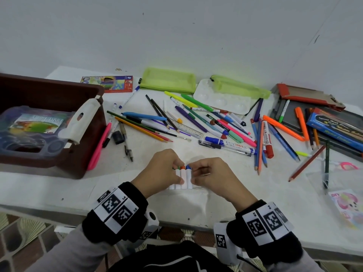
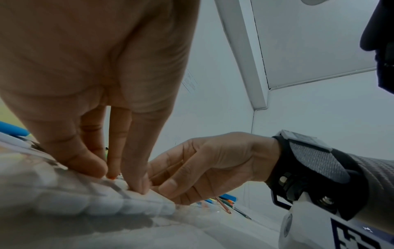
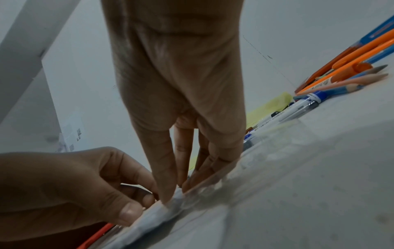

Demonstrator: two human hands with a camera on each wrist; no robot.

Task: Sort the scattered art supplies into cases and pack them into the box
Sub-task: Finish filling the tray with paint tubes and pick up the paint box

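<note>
A row of small white paint tubes [image 1: 183, 178] with green, orange and blue caps lies in a clear plastic sleeve [image 1: 198, 193] near the table's front edge. My left hand [image 1: 177, 173] pinches the row from the left, fingers on the caps and thumb lower down. My right hand [image 1: 193, 173] pinches its right side at the blue-capped tube. In the left wrist view my left fingers [image 2: 91, 161] press on the tubes [image 2: 102, 202]. In the right wrist view my right fingertips [image 3: 168, 188] pinch the tubes [image 3: 153, 217] and sleeve edge. The brown box [image 1: 49, 85] stands at the left.
A clear plastic case [image 1: 29, 130] sits inside the box. Behind my hands lie several scattered pens, markers and pencils [image 1: 196, 118], a ruler, a white palette [image 1: 222, 99], two green mesh pouches [image 1: 169, 81], a coloured pencil pack [image 1: 110, 83] and a blue watercolour box [image 1: 334, 128].
</note>
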